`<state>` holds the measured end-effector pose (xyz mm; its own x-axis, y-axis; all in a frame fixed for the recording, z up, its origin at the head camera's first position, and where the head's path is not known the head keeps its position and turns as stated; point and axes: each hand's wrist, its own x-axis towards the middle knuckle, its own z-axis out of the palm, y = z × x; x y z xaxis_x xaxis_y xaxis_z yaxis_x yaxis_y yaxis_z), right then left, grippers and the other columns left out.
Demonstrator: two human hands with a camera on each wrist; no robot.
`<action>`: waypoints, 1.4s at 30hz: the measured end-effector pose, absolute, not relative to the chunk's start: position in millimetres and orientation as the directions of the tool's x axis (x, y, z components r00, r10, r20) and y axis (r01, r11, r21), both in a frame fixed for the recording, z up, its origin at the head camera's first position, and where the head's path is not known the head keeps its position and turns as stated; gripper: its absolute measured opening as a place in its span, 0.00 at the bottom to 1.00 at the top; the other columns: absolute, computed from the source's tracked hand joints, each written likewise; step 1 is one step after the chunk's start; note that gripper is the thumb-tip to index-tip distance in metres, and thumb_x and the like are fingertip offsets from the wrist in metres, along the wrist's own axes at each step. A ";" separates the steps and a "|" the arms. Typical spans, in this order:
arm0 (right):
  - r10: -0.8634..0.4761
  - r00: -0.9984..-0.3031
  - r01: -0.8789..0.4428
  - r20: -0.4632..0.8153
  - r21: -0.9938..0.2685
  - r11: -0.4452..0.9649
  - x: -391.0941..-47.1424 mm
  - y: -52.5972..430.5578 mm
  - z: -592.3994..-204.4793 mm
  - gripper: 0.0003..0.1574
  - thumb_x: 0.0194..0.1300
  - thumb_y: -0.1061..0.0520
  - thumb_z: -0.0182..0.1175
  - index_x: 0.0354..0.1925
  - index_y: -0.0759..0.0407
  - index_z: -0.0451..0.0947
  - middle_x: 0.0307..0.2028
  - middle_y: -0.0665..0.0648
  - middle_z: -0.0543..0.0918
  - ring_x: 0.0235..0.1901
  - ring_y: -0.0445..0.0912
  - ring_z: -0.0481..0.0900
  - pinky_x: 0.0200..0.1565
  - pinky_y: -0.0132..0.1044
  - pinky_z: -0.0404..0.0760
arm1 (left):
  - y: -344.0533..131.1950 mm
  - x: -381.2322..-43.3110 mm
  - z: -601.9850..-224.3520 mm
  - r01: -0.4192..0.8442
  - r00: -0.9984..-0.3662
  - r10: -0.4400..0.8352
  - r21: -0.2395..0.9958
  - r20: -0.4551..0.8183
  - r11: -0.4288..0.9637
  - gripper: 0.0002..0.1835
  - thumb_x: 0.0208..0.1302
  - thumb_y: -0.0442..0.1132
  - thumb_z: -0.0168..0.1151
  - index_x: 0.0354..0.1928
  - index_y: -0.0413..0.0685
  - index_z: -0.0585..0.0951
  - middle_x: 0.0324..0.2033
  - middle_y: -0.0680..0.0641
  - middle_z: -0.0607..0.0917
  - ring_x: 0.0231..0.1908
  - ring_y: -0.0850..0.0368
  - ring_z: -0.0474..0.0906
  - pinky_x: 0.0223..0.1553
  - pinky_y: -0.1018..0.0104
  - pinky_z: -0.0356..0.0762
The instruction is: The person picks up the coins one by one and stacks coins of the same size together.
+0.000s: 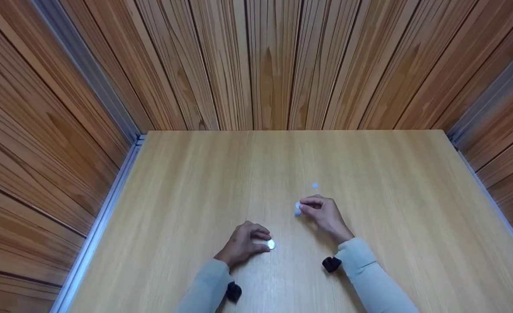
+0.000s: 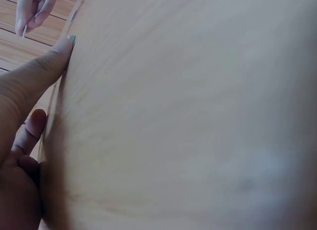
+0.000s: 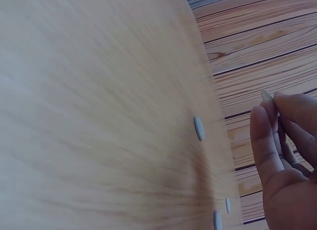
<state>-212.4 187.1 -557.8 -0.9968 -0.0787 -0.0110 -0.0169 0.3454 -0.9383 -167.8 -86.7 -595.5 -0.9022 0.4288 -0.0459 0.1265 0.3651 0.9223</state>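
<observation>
My right hand (image 1: 326, 215) pinches a small white disc (image 3: 267, 95) between thumb and fingers, held up off the table. Just below it in the head view, a second disc (image 1: 297, 212) lies on the tabletop. Beyond the fingers, farther up the table, lies another disc (image 1: 315, 185). Nearer the front, my left hand (image 1: 244, 244) rests low at the table, its thumb and index fingertip closed at the left edge of a shiny white disc (image 1: 271, 244). In the left wrist view, the left thumb (image 2: 37, 74) hides most of that disc.
A light wood tabletop (image 1: 186, 182) spreads under both hands. Plank-patterned walls (image 1: 269, 65) stand behind it and at both sides, with a metal rail (image 1: 104, 217) along the left edge. Discs (image 3: 198, 128) lie flat on the wood in the right wrist view.
</observation>
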 end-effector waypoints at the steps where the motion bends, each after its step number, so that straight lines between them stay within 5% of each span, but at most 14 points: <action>1: -0.077 -0.997 -0.019 -0.008 -0.940 0.341 -210.6 187.2 -557.8 0.12 0.64 0.63 0.68 0.45 0.69 0.85 0.43 0.59 0.86 0.42 0.43 0.80 0.42 0.27 0.76 | -86.7 -167.7 -595.5 0.126 -0.903 0.428 0.923 -0.045 0.363 0.17 0.53 0.34 0.77 0.46 0.48 0.84 0.37 0.59 0.89 0.46 0.63 0.83 0.59 0.59 0.68; 21: -0.163 -0.987 -0.067 0.010 -0.934 0.350 -170.8 196.4 -570.9 0.09 0.64 0.63 0.68 0.41 0.69 0.86 0.41 0.60 0.85 0.41 0.44 0.81 0.43 0.28 0.78 | -87.2 -168.1 -593.9 0.150 -0.902 0.430 0.915 -0.029 0.375 0.18 0.51 0.34 0.78 0.46 0.47 0.84 0.37 0.58 0.89 0.50 0.60 0.78 0.56 0.63 0.66; 33: -0.214 -0.975 -0.029 -0.054 -0.930 0.368 -156.0 189.1 -575.3 0.07 0.65 0.62 0.68 0.40 0.66 0.87 0.39 0.57 0.85 0.39 0.44 0.82 0.40 0.29 0.79 | -86.9 -170.0 -591.7 0.126 -0.904 0.423 0.907 -0.062 0.402 0.20 0.51 0.35 0.78 0.47 0.49 0.83 0.38 0.58 0.89 0.48 0.61 0.82 0.61 0.53 0.66; 42: -0.243 -0.968 -0.033 -0.068 -0.921 0.388 -147.3 187.4 -576.2 0.06 0.64 0.61 0.68 0.38 0.63 0.88 0.37 0.55 0.85 0.38 0.45 0.80 0.39 0.30 0.77 | -85.0 -170.3 -591.9 0.098 -0.901 0.424 0.913 -0.087 0.396 0.22 0.50 0.36 0.79 0.48 0.50 0.83 0.39 0.60 0.89 0.52 0.58 0.78 0.59 0.56 0.66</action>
<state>-147.3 187.4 -576.2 -0.9676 -0.2433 -0.0677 -0.0331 0.3879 -0.9211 -170.3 -85.0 -591.9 -0.9014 0.4241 -0.0874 0.0977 0.3960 0.9130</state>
